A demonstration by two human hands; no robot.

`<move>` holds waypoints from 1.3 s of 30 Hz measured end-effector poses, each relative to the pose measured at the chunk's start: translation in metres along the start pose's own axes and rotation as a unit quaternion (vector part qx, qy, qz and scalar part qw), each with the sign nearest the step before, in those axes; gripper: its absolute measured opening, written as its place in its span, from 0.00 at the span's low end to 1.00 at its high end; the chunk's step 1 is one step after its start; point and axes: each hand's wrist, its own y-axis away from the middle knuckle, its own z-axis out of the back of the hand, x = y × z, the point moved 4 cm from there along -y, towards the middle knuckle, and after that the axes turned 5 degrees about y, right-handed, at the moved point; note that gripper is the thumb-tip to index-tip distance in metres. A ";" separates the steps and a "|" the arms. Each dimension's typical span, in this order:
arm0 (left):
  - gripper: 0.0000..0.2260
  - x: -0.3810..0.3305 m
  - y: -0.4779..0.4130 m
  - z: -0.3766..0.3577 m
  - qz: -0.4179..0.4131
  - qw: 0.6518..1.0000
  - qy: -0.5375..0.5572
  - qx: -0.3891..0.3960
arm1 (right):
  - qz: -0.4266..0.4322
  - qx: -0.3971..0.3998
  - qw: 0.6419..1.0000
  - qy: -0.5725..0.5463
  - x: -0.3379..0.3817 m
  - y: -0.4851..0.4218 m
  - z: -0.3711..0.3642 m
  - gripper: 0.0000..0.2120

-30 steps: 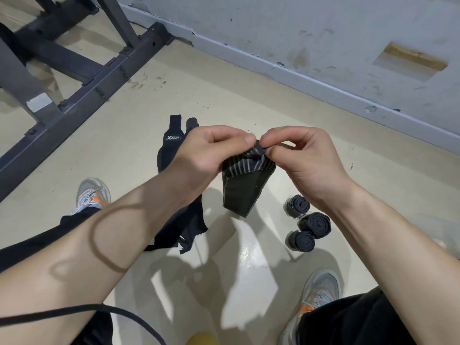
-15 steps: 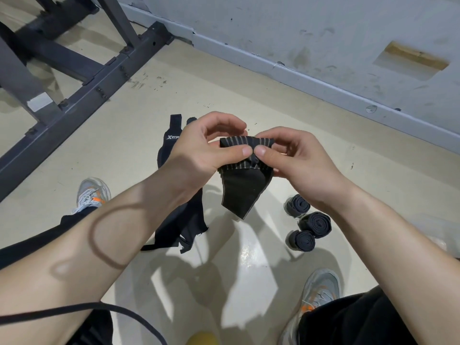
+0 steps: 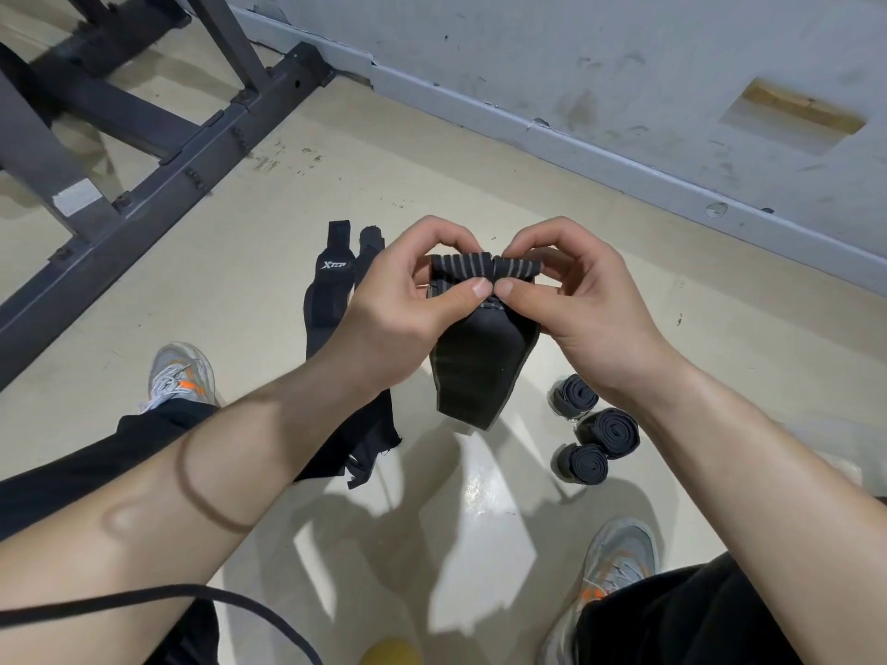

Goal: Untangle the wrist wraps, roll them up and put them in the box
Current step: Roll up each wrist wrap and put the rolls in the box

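Black elastic with thin grey stripes: that is the wrist wrap (image 3: 480, 371) the person is holding up above the floor, between both hands. Its top end is turned over into a short, tight roll, and the plain flat tail hangs free below it. The left hand (image 3: 403, 314) has its thumb on the near face of the roll and its fingers curled over the back. The right hand (image 3: 590, 304) mirrors it, and the two thumb tips sit just beside each other. Each grip is narrow, pinched shut on the rolled end of the wrap.

Down on the pale glossy floor (image 3: 624, 261), under the right wrist, lie three finished black rolls bunched close together: the far roll (image 3: 573, 398), the middle roll (image 3: 608, 433) and the near roll (image 3: 580, 464). Under the left hand and forearm is a loose heap of unrolled black wraps (image 3: 331, 300), one with white lettering, partly hidden by the arm.

A dark metal frame (image 3: 158, 194) crosses the floor at the far left, near the scuffed grey wall (image 3: 576, 88). One grey trainer with orange marks (image 3: 180, 376) shows by the left arm, another (image 3: 619, 554) by the right. A thin dark band (image 3: 192, 487) circles the left forearm, and a black cord (image 3: 144, 597) curves across the bottom corner
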 end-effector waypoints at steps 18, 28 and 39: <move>0.07 0.013 0.002 -0.001 0.117 0.985 0.126 -0.021 | -0.042 -0.036 0.997 0.047 -0.002 0.001 0.000 0.17; 0.14 0.015 0.001 0.003 0.116 0.985 0.117 -0.059 | -0.120 0.011 0.992 -0.024 -0.014 0.000 -0.001 0.12; 0.21 0.022 -0.002 0.006 0.114 0.993 -0.009 -0.023 | -0.142 -0.008 0.987 -0.081 -0.013 -0.001 0.003 0.12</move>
